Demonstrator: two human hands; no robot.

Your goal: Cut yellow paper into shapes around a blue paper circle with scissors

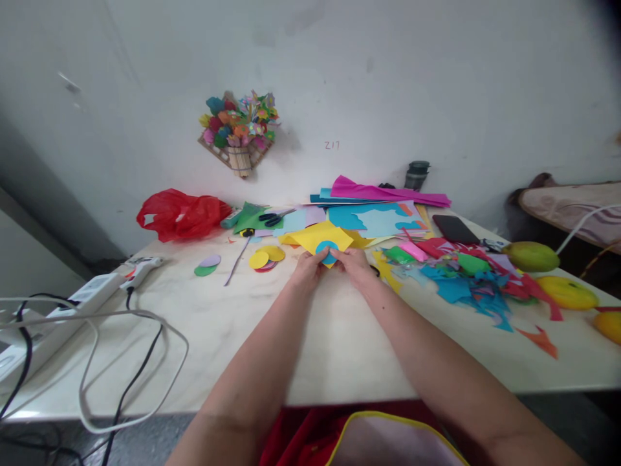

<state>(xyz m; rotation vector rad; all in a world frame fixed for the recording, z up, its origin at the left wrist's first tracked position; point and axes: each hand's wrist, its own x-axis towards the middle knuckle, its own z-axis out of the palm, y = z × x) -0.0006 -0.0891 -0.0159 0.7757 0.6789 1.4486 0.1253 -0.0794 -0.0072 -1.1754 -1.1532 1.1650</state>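
Note:
Both my hands meet over the middle of the table, pinching a yellow paper sheet [315, 236] with a blue paper circle [326, 246] laid on it. My left hand [307, 268] grips the lower left side, and my right hand [353, 264] grips the lower right side. The sheet is tilted up, one corner pointing away from me. To the left lie yellow paper circles [272, 253] with red and purple ones partly under them. Farther left, a purple circle [211, 260] overlaps a green circle [206, 270]. A dark ring, perhaps a scissor handle, shows beside my right hand.
Paper scraps [478, 285] and mangoes [567, 293] cover the right side. Scissors [272, 219], coloured sheets [383, 220], a red plastic bag [182, 215] and a phone [455, 229] lie farther back. A power strip [92, 294], a glue gun [141, 270] and loose cables occupy the left.

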